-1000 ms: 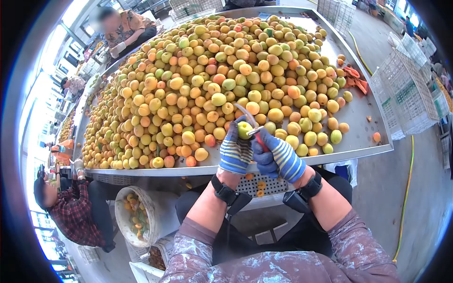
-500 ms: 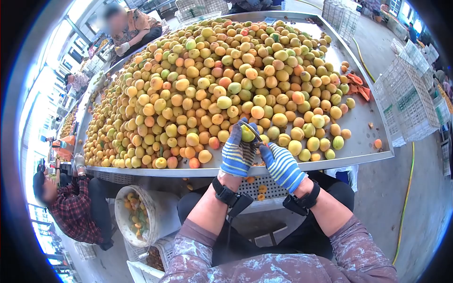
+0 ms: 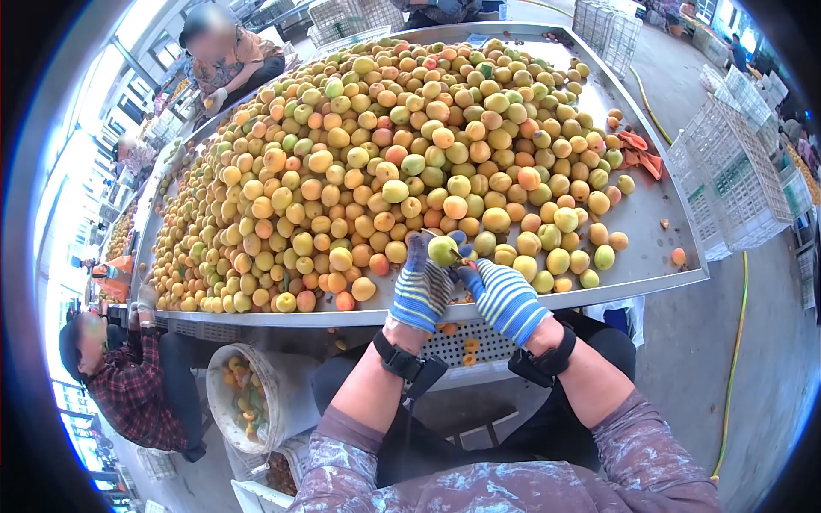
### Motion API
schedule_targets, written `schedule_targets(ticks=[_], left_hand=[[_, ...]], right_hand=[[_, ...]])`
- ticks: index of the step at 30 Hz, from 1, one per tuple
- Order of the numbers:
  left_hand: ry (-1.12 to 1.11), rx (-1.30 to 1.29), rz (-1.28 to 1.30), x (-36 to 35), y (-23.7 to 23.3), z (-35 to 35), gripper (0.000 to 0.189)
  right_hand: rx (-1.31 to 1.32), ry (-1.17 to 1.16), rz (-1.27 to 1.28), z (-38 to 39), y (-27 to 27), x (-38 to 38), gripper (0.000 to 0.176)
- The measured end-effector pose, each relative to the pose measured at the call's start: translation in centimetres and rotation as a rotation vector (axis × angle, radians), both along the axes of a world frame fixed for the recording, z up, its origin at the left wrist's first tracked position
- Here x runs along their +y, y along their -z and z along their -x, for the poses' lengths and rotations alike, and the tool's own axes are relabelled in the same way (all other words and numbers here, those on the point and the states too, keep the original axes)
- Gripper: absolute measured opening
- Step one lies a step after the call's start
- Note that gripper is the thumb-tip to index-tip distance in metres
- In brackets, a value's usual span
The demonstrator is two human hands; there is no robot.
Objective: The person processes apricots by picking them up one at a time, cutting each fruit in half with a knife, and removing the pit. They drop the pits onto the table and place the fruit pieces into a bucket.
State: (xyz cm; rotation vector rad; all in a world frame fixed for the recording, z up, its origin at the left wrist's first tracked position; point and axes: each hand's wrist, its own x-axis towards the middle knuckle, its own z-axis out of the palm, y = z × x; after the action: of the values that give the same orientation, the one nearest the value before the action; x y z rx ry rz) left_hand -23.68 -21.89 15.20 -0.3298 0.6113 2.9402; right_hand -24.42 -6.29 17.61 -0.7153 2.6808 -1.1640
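In the head view, my left hand (image 3: 422, 289), in a blue-and-white striped glove, is closed around a greenish-yellow apricot (image 3: 443, 250). My right hand (image 3: 505, 297), gloved alike, is closed on a small tool (image 3: 466, 261) with a dark tip. That tip is right at the apricot's right side; the rest is mostly hidden by the fingers. Both hands are over the front edge of a metal table (image 3: 637, 272), beside a large heap of yellow-orange apricots (image 3: 342, 184).
Below my hands is a perforated white crate (image 3: 499, 344) with apricot halves. A white bucket (image 3: 291, 389) with fruit pieces lies tilted at left. A person in a checked shirt (image 3: 128, 398) sits at left, another person (image 3: 227, 56) behind. Stacked crates (image 3: 727, 171) stand right; an orange glove (image 3: 637, 156) lies on the table.
My left hand has turned so that more of the apricot shows. My right hand stays close against it with the tool. The whole view has shifted slightly.
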Motion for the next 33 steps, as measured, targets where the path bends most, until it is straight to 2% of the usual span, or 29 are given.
schedule_targets(ticks=[3,5,7,8,9,11,12,13,15,16,20,25,27,32,33], left_hand=[[0.056,-0.077,-0.103,0.5,-1.0,-0.4,0.048],[0.046,-0.050,-0.041,-0.1,0.0,-0.1,0.052],[0.018,0.021,-0.020,-0.6,0.3,-0.1,0.046],[0.007,0.100,0.148,-0.8,-0.8,-0.4,0.046],[0.005,0.100,0.146,-0.9,-0.7,-0.4,0.046],[-0.027,0.259,0.456,-1.1,-0.6,-0.2,0.047],[-0.047,0.264,0.482,-1.0,-0.7,-0.2,0.047],[-0.049,0.264,0.483,-0.9,-0.7,-0.2,0.047],[-0.121,0.143,0.203,-0.6,-0.7,-0.4,0.052],[-0.072,0.091,0.088,-0.9,-0.8,-0.7,0.058],[0.085,-0.024,-0.055,-0.7,-0.8,-1.0,0.059],[0.083,0.074,-0.026,-1.4,0.0,-0.8,0.048],[-0.045,0.152,0.408,-1.3,-1.0,-0.9,0.044],[-0.097,0.171,0.356,-0.7,-1.2,-0.8,0.046],[-0.065,0.125,0.262,-1.2,-0.5,-0.7,0.044]], right_hand=[[0.058,0.010,-0.049,-0.2,0.3,-0.6,0.035],[0.078,0.011,-0.061,-0.4,0.3,-0.7,0.036],[0.078,-0.012,-0.018,-0.3,0.3,-0.6,0.038],[0.080,-0.015,-0.020,-0.2,0.4,-0.5,0.038],[0.054,-0.042,-0.045,-0.2,0.5,-0.5,0.039],[0.026,-0.071,-0.071,-0.1,0.8,-0.4,0.040],[0.038,-0.072,-0.067,0.0,0.8,-0.4,0.040],[0.050,-0.073,-0.063,0.1,0.8,-0.5,0.041],[0.063,-0.040,-0.080,0.0,0.5,-0.7,0.039],[0.073,-0.003,-0.096,-0.1,0.3,-0.8,0.038],[0.142,0.020,-0.066,-0.5,-1.2,-1.0,0.036],[0.086,-0.058,-0.060,-0.2,0.2,-1.0,0.036],[0.041,-0.066,-0.117,-0.1,-0.1,-0.9,0.036],[0.112,-0.007,-0.035,0.0,-0.6,-0.8,0.035],[0.114,-0.002,-0.033,-0.1,-0.8,-0.8,0.035]])
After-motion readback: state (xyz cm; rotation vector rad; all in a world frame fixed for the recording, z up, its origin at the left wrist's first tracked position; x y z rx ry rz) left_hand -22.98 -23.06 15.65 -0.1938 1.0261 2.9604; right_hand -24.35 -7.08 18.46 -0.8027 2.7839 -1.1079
